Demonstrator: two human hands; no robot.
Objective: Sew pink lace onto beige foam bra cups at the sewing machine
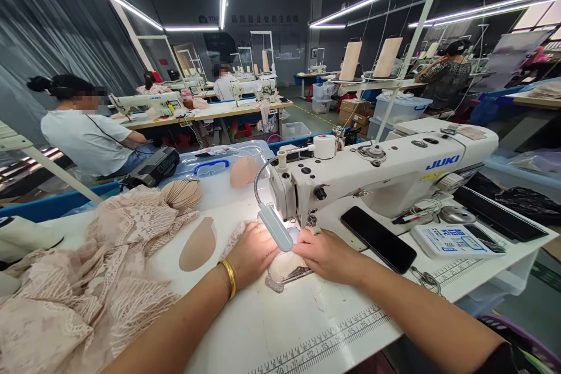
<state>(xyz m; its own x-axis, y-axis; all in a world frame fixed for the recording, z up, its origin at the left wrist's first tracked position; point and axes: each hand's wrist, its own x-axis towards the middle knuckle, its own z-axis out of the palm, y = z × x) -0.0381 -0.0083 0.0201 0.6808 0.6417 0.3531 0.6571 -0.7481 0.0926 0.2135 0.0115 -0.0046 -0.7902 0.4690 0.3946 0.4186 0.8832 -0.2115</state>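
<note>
One small piece of pale cloth [287,267] with lace trim lies on the tabletop [245,327], back from the ruled front edge, at the needle end of the sewing machine [372,163]. It sits between left hand [252,252] and right hand [326,254], touching both, neither clearly nearer; long axis unclear. Fingers bend close; pinching or pressing, cannot tell: lamp [277,229] partly covers them.

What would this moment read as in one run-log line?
left hand: on fabric piece; right hand: on same piece; lamp: lit, above piece; sewing machine: beyond hands; phone: on table, screen dark
</note>
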